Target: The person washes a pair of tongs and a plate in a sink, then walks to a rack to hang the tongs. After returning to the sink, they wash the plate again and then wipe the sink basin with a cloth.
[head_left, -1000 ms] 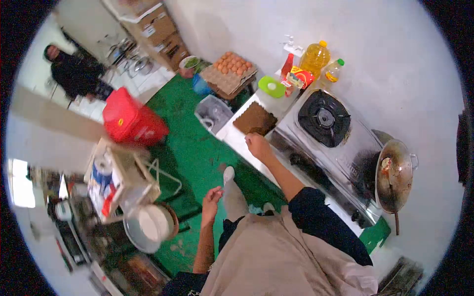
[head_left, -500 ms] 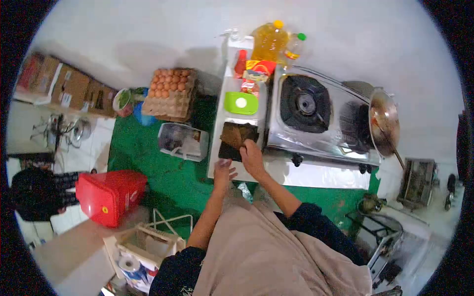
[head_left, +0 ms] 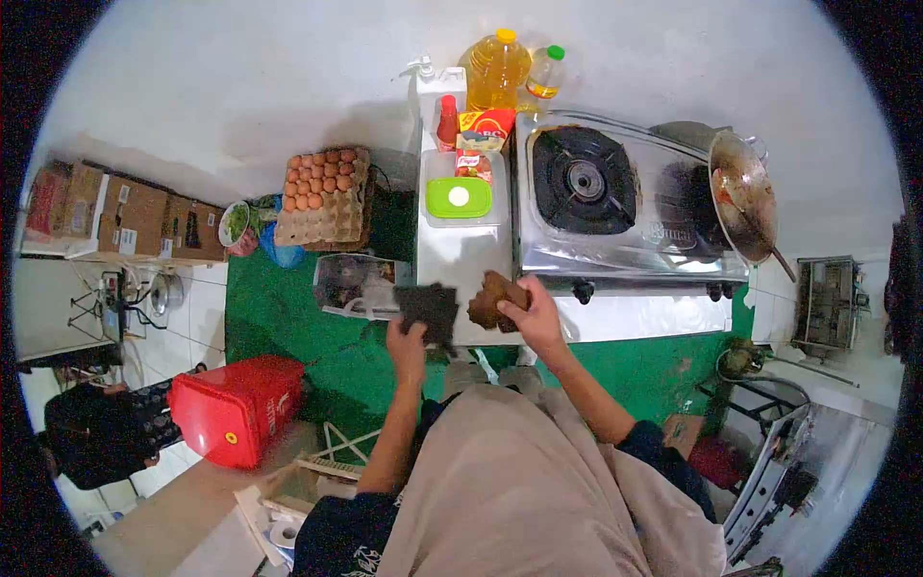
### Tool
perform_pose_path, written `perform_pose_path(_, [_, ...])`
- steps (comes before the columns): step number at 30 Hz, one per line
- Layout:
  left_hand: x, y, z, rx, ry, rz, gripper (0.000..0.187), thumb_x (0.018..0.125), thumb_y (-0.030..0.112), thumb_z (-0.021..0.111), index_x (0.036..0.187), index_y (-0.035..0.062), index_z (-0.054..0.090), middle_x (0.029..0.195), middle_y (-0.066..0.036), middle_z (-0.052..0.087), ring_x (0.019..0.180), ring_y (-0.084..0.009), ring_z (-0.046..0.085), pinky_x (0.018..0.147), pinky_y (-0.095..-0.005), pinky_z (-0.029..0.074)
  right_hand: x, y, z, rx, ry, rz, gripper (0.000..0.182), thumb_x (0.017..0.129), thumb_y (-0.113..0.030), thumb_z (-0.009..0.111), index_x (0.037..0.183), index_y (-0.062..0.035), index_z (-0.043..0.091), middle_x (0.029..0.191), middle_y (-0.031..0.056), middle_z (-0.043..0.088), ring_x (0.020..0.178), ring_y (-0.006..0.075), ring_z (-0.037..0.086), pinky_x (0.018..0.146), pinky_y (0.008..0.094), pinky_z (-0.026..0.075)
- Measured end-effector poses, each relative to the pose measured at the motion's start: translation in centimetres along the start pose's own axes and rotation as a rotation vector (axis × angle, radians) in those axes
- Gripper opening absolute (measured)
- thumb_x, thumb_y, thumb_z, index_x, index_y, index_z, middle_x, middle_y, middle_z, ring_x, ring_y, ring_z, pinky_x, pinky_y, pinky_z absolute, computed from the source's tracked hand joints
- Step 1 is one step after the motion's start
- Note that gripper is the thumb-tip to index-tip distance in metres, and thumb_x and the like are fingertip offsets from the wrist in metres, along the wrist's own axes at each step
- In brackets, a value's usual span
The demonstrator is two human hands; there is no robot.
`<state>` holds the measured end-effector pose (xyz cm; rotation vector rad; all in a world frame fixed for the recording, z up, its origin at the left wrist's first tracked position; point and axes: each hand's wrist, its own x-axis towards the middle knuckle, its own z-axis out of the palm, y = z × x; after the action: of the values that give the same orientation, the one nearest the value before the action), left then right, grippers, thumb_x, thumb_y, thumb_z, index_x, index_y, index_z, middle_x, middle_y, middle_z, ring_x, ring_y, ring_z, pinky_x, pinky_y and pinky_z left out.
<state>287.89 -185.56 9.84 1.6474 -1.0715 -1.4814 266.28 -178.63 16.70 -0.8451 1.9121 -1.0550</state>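
My left hand (head_left: pixel 408 351) grips the lower edge of a black square pad (head_left: pixel 429 310), thumb on top. A brown, ragged-edged pad (head_left: pixel 490 296) is pinched at its right side by my right hand (head_left: pixel 540 317). Both pads are thin and flat and look like worn scouring pads, though their material cannot be made out. They are held apart, above the front edge of the white counter (head_left: pixel 461 260). Behind them a green-lidded container (head_left: pixel 459 198) stands near a seasoning packet (head_left: pixel 473 166) and a red sauce bottle (head_left: pixel 447 125).
Right of the counter stands a gas stove (head_left: pixel 663 207) with a wok (head_left: pixel 740 197) at its far end. Oil bottles (head_left: pixel 498 77) stand against the wall. Egg trays (head_left: pixel 322 197), a clear bin (head_left: pixel 356 284) and a red bin (head_left: pixel 236 409) are leftward. Another person (head_left: pixel 101 433) is at far left.
The two pads, stacked on the counter before, are now lifted and separated. My left hand has taken hold of the black one; my right hand has moved right with the brown one.
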Motion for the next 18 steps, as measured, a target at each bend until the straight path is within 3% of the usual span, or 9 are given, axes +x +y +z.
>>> perform_pose_path(2, [-1.1,-1.1,-4.8,0.017,0.061,0.036,0.024,0.069,0.007,0.06,0.09,-0.001,0.051,0.086,-0.007,0.053,0.075,-0.0168,0.049,0.069,-0.0301,0.042,0.1,-4.2,0.8,-0.159,0.039,-0.101,0.028,0.072,-0.011,0.066,0.097,-0.0039,0.055,0.083,0.0114,0.062,0.076,0.0282,0.059,0.069,0.0366,0.047])
perform_pose_path(3, [-1.2,-2.3,-6.9,-0.035,0.102,0.039,0.024,0.069,0.006,0.06,0.091,0.0001,0.05,0.084,-0.006,0.051,0.072,-0.0166,0.048,0.067,-0.0299,0.042,0.9,-3.2,1.5,-0.236,0.054,-0.388,0.028,0.071,-0.011,0.064,0.098,-0.0058,0.055,0.094,0.0112,0.062,0.083,0.0322,0.058,0.073,0.0383,0.048])
perform_pose_path(6, [-3.5,0.2,-10.7,0.059,0.219,0.02,0.028,0.068,0.006,0.06,0.093,0.002,0.049,0.084,-0.005,0.05,0.071,-0.0161,0.048,0.066,-0.0298,0.042,2.9,0.4,4.4,-0.666,0.031,-0.819,0.033,0.07,-0.014,0.065,0.101,-0.0087,0.055,0.102,0.0092,0.061,0.093,0.028,0.057,0.079,0.0356,0.048])
perform_pose_path(7, [-3.8,0.0,-11.8,0.066,0.223,0.023,0.028,0.067,0.007,0.061,0.093,0.0028,0.048,0.084,-0.004,0.05,0.071,-0.0158,0.048,0.065,-0.0301,0.042,3.1,2.0,5.2,-0.806,-0.143,-0.721,0.034,0.075,-0.018,0.063,0.107,-0.0087,0.055,0.112,0.01,0.057,0.109,0.0278,0.051,0.088,0.0367,0.044])
perform_pose_path(10, [-3.7,-0.5,-13.3,0.034,0.236,0.013,0.03,0.066,0.007,0.061,0.093,0.0046,0.047,0.084,-0.004,0.049,0.071,-0.0153,0.048,0.062,-0.0312,0.043,2.4,5.5,6.3,-1.01,-0.142,-0.674,0.038,0.079,-0.023,0.06,0.113,-0.007,0.054,0.12,0.0093,0.054,0.113,0.0283,0.047,0.091,0.0388,0.042])
perform_pose_path(11, [-3.8,-0.9,-13.7,-0.006,0.254,-0.014,0.031,0.066,0.007,0.061,0.093,0.0049,0.047,0.084,-0.004,0.049,0.071,-0.0154,0.048,0.062,-0.0316,0.043,2.2,6.9,6.5,-0.945,-0.204,-0.632,0.048,0.079,-0.026,0.06,0.121,-0.0055,0.049,0.126,0.0119,0.048,0.122,0.0314,0.038,0.098,0.0422,0.035])
perform_pose_path(14, [-4.3,-1.1,-13.4,-0.079,0.283,-0.074,0.033,0.066,0.005,0.06,0.096,0.005,0.045,0.083,-0.005,0.049,0.07,-0.0164,0.048,0.059,-0.0334,0.044,3.3,8.3,7.7,-0.928,-0.041,-0.754,0.052,0.077,-0.028,0.062,0.12,-0.0013,0.048,0.123,0.017,0.049,0.117,0.0313,0.044,0.096,0.0424,0.037])
perform_pose_path(18, [-4.9,0.3,-11.7,-0.106,0.324,-0.08,0.032,0.066,0.002,0.059,0.095,0.0045,0.044,0.083,-0.005,0.051,0.072,-0.0171,0.05,0.06,-0.0328,0.044,4.4,8.5,8.5,-0.957,-0.112,-0.216,0.038,0.077,-0.022,0.059,0.107,0.0016,0.054,0.115,0.0208,0.052,0.106,0.0315,0.051,0.09,0.0431,0.041])
